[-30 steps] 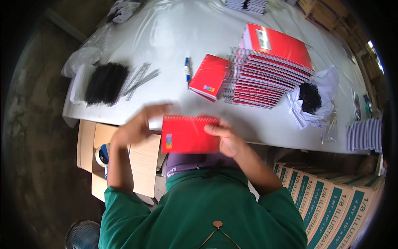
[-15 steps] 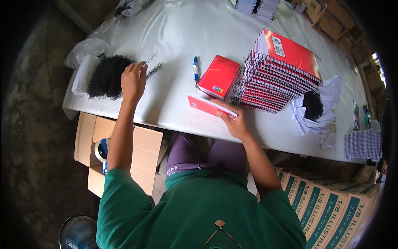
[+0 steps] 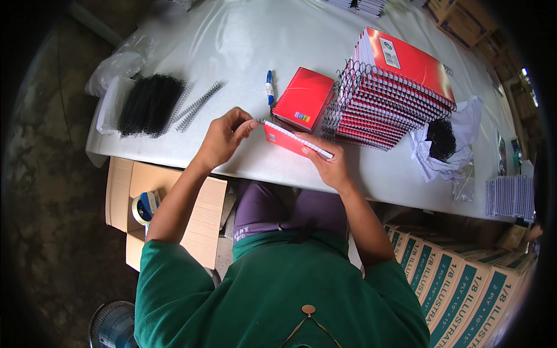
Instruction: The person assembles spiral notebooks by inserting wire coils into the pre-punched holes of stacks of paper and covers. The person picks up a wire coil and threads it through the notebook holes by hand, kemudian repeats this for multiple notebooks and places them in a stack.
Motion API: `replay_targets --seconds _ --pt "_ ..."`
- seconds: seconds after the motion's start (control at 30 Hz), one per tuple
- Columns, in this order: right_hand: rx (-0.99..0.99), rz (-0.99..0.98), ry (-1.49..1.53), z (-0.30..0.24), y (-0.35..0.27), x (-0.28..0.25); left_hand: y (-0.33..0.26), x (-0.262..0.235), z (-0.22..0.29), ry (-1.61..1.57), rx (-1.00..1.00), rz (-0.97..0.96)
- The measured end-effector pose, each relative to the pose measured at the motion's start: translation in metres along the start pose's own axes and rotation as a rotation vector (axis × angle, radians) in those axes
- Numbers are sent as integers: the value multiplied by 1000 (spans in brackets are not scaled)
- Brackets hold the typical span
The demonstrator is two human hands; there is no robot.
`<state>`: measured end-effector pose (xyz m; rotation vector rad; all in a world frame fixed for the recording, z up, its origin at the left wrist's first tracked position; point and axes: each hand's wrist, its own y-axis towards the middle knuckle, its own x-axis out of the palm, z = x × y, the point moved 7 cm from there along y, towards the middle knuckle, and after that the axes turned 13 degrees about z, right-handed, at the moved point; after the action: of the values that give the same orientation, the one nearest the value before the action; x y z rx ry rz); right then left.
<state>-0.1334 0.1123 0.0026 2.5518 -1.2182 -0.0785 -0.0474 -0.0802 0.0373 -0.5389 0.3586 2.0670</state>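
My right hand grips a thin red notebook near the table's front edge, its white punched edge facing up. Beside that notebook's left end, my left hand is closed in a pinch. Only a small dark bit of a spiral binding coil shows at its fingertips; the rest is hidden. Loose black coils lie to the left, next to a dense bundle of black coils. Just beyond the held notebook is a short stack of red notebooks.
A tall stack of spiral-bound red notebooks stands at the right. A blue and white pen lies left of the short stack. Farther right, dark coils rest on white wrapping. An open cardboard box sits below the table at left.
My left hand has come from the coil bundle toward me and right, to the notebook's left end, bringing a coil. My right hand still holds the notebook in nearly the same place.
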Motion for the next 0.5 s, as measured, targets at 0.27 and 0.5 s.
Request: replay_targets --seconds 0.27,0.5 --pt "-12 36 -52 1 0 -1 0 -3 62 272 541 -119" --pt "-223 59 -277 -15 -12 3 -23 4 86 814 808 321"
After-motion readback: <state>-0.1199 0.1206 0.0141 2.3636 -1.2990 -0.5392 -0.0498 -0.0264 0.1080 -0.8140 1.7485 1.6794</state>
